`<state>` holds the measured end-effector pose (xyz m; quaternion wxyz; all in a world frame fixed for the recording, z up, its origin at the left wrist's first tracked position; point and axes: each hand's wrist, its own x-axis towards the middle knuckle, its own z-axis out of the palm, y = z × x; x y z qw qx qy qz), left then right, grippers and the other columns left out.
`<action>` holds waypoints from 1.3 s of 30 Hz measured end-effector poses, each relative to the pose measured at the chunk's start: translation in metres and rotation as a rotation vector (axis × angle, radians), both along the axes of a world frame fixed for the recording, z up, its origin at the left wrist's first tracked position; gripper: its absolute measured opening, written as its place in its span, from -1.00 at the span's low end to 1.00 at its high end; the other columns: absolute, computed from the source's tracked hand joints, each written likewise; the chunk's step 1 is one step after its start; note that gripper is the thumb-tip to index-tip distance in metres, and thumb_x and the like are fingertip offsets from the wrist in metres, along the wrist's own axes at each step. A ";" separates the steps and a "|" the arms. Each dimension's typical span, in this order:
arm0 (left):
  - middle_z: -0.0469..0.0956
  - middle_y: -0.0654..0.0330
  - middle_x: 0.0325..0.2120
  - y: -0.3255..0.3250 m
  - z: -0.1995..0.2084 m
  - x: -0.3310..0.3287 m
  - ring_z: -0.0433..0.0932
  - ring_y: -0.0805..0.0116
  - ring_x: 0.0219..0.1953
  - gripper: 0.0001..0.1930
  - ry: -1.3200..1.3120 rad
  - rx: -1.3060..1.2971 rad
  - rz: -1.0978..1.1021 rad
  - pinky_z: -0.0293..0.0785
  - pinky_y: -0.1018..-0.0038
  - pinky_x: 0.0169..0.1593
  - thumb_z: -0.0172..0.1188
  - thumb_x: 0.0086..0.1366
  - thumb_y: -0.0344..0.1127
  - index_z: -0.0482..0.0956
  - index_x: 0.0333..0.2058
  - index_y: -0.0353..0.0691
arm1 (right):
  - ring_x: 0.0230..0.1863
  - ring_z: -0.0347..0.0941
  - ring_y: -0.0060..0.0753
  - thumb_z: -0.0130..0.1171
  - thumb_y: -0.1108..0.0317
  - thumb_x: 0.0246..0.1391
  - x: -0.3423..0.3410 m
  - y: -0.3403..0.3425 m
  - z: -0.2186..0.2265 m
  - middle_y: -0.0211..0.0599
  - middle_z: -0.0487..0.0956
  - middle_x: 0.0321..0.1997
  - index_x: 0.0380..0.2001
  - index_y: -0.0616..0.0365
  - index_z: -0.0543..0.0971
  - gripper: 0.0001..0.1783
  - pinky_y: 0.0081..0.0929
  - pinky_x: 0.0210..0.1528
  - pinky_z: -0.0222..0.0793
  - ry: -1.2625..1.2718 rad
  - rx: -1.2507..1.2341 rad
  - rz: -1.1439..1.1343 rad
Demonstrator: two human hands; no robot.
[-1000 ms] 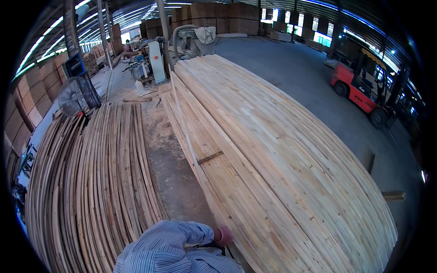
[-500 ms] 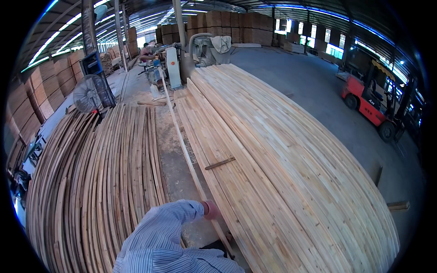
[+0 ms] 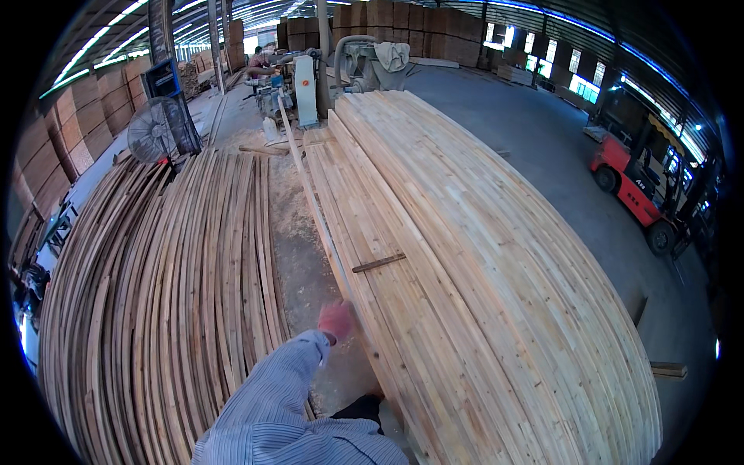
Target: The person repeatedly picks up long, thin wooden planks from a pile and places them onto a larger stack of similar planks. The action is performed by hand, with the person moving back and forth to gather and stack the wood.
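Note:
My left hand (image 3: 337, 319), in a reddish glove, is closed at the edge of a long, thin wooden strip (image 3: 316, 209). Its fingertips are hidden and slightly blurred. The strip runs away from me toward the machine (image 3: 305, 89) at the far end, close along the left side of the stacked planks (image 3: 496, 256). My striped left sleeve (image 3: 267, 387) reaches in from the lower edge. No part of my right hand can be seen. A short dark stick (image 3: 379, 263) lies across the lower layer of planks.
Many rough wooden strips (image 3: 170, 294) lie at left, with a narrow sawdust-strewn floor gap (image 3: 291, 232) between them and the planks. A standing fan (image 3: 153, 132) is beyond. A person (image 3: 258, 60) is near the machines. A red forklift (image 3: 632, 186) stands at right.
My left hand has moved forward and slightly left along the strip, with the arm stretching out further. The strip now lies closer against the planks. The view has shifted slightly.

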<state>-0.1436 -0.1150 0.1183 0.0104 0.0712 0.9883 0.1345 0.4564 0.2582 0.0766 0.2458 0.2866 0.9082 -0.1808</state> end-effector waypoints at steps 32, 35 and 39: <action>0.58 0.06 -0.06 0.084 -0.101 0.167 0.61 0.06 -0.04 -0.62 -1.140 1.770 0.767 0.64 0.08 -0.02 0.13 0.41 -0.06 0.47 0.06 -0.16 | 0.00 0.59 -0.29 0.23 0.46 0.16 -0.110 -0.041 0.044 -0.11 0.65 -0.02 0.06 0.25 0.57 -0.62 -0.41 0.03 0.51 0.732 -0.006 -0.462; 0.58 0.18 -0.05 0.094 -0.105 0.161 0.55 0.14 0.02 -0.64 -1.223 1.677 0.542 0.52 0.12 0.09 0.17 0.36 -0.06 0.49 0.02 -0.10 | 0.05 0.58 -0.28 0.17 0.52 0.20 -0.003 -0.020 0.013 -0.10 0.63 0.03 0.11 0.28 0.53 -0.61 -0.43 0.11 0.48 0.878 0.218 -0.779; 0.56 0.09 0.01 0.094 -0.118 0.150 0.49 0.12 0.11 -0.52 -1.157 1.849 0.523 0.40 0.04 0.19 -0.05 0.37 0.16 0.52 -0.04 -0.11 | 0.08 0.54 -0.35 0.13 0.48 0.27 0.098 -0.032 0.003 -0.12 0.61 0.05 0.14 0.35 0.48 -0.61 -0.47 0.18 0.41 1.112 0.206 -1.264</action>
